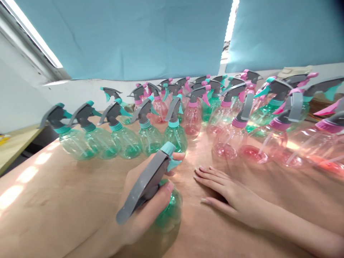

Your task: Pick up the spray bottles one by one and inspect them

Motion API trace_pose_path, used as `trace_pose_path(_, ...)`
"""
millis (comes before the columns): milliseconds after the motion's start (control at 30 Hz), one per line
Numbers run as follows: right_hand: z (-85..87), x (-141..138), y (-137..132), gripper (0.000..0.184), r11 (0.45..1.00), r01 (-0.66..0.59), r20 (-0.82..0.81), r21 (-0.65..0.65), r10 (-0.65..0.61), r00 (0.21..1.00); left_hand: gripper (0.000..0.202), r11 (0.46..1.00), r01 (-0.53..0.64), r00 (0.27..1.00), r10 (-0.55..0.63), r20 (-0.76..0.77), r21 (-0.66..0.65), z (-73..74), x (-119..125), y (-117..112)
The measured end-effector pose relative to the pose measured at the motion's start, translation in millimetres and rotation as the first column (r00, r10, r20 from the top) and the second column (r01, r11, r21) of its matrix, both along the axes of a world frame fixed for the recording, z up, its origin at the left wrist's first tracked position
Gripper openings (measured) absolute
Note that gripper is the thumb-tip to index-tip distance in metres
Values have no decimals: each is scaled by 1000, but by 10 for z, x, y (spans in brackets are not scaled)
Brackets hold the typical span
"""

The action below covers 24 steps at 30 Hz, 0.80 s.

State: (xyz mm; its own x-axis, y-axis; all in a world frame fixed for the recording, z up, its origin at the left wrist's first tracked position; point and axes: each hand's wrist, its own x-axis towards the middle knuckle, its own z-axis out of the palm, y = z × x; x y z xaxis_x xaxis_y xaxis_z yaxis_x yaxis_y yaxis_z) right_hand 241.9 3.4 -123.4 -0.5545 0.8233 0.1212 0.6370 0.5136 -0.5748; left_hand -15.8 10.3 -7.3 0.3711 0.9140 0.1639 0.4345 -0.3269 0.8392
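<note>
Left hand (139,200) grips a green transparent plastic spray bottle (168,209) by its grey trigger head.
Right hand (228,193) lies flat, fingers spread, empty, on the wooden table (67,200); placing the bottle likely needs an upright set-down.

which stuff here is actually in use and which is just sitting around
In use:
- green spray bottle, gripped by the left hand
- right hand, flat on the table, holding nothing

Sitting around:
- row of green bottles
- pink bottles
- blue curtains

Head cam, down-fwd (close) over table (67,200)
</note>
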Motion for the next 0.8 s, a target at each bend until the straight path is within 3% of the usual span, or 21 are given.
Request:
trace_pose_path(300,8,10,2,55,1000,-6,53,-8,7,999,45,996,5,999,-9,50,94,-48,2,-4)
trace_pose_path(800,18,10,0,56,1000,-7,81,-15,8,997,46,998,-60,997,62,45,-36,-46,18,-51)
